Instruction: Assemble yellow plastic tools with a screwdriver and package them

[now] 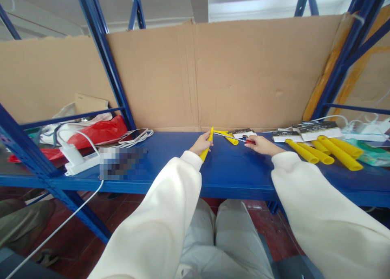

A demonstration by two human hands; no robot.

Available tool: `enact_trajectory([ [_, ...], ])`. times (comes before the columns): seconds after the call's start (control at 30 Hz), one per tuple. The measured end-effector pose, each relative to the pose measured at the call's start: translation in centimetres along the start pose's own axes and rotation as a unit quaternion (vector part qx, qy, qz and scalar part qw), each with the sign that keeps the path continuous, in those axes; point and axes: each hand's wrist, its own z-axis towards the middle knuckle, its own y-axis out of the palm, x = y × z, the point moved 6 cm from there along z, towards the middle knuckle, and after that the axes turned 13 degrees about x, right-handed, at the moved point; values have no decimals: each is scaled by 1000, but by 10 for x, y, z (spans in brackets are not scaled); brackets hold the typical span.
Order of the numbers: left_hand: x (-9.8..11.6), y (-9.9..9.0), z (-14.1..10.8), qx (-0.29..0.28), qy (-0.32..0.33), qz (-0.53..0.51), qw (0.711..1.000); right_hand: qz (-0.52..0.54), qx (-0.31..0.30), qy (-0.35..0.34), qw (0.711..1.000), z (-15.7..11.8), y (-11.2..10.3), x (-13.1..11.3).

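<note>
A yellow tube [206, 148] stands tilted over the blue shelf, with my left hand [201, 144] closed round it. My right hand [258, 144] grips the red handle [250, 141] of a thin metal rod [230, 137]. The rod stretches leftward to the upper part of the tube; whether its tip is inside or against it is too small to tell. Behind the rod lies another yellow tube [233, 140], beside a black-and-white card [243, 133]. To the right of my right hand, several yellow tubes [339, 152] rest near more black-and-white cards [319, 130].
Blue shelf surface [237, 169] spans the front, backed by a cardboard panel [243, 71]. At left are a white power strip [87, 164], a red bag [97, 131] and a phone [133, 135] with a cable. A green packet [373, 153] lies far right. Another person's leg [26, 218] shows lower left.
</note>
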Motion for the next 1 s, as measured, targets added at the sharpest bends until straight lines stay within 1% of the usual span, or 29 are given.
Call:
enact_trajectory([
  [0.13, 1, -2, 1, 14, 8, 7, 1000, -30, 4, 2, 1000, 1, 1, 2],
  [0.27, 1, -6, 4, 46, 29, 23, 998, -49, 6, 3, 999, 1, 1, 6],
  [0.47, -3, -11, 11, 87, 54, 53, 993, -60, 8, 6, 998, 1, 2, 7],
  [0.53, -5, -12, 12, 98, 51, 51, 993, -58, 9, 2, 998, 1, 2, 7],
  [0.63, -7, -14, 11, 110, 31, 51, 992, -51, 6, -5, 999, 2, 2, 8],
  [0.8, -7, -15, 7, 112, 3, 69, 991, -52, -6, 4, 999, 2, 3, 12],
  [1.0, -5, -14, 3, 107, 10, 95, 990, -39, -11, 11, 999, 3, 4, 14],
])
